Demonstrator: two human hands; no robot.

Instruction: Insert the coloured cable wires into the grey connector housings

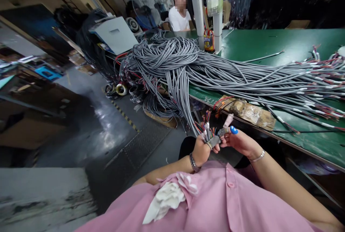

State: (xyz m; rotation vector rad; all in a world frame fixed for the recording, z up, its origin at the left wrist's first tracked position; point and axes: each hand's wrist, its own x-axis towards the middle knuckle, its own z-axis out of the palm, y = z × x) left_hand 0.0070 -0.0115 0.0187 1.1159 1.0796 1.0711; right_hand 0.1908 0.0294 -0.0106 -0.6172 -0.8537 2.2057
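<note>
My left hand (pixel 202 150) is closed around the ends of several grey cables (pixel 185 99) in front of my body. Thin coloured wires (pixel 207 117) fan out above its fingers, past short white sleeves. A grey wrapping covers the left thumb. Close beside it, my right hand (pixel 239 142) has its fingers bent in towards the cable ends. Blue, grey and pale pink coverings show at its fingertips. Whatever lies between the right fingers is too small to make out. From the left hand the cables run up to a large coil on the table.
A thick pile of grey cables (pixel 229 70) with stripped ends lies along the green table (pixel 269 41). A worn wooden block (pixel 248 111) sits at its near edge. Behind the table is a person in a white shirt (pixel 179 18), near a white post (pixel 198 5). More coiled cable (pixel 161 106) rests low down.
</note>
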